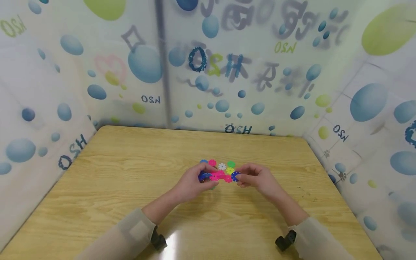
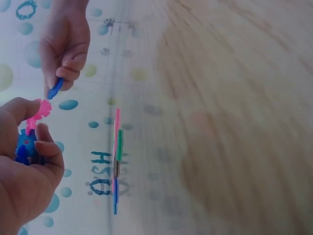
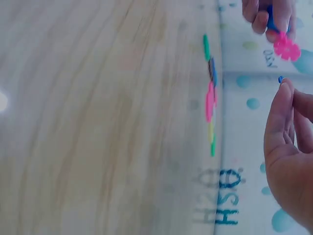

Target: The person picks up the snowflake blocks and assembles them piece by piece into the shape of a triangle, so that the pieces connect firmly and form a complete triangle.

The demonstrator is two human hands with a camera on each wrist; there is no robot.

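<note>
- A blue-and-pink cluster (image 1: 211, 176) of snowflake discs is grasped in the curled grip of the left hand (image 1: 191, 182), held just above the table (image 1: 113, 173), nearer its far edge than its near one.
- A single blue disc (image 1: 234, 176) is pinched between thumb and fingers of the right hand (image 1: 256, 178), just beside the cluster's pink disc (image 2: 39, 110).
- Loose discs (image 1: 224, 166) in pink, white, green and yellow are seen lying flat on the table just beyond the hands.
</note>
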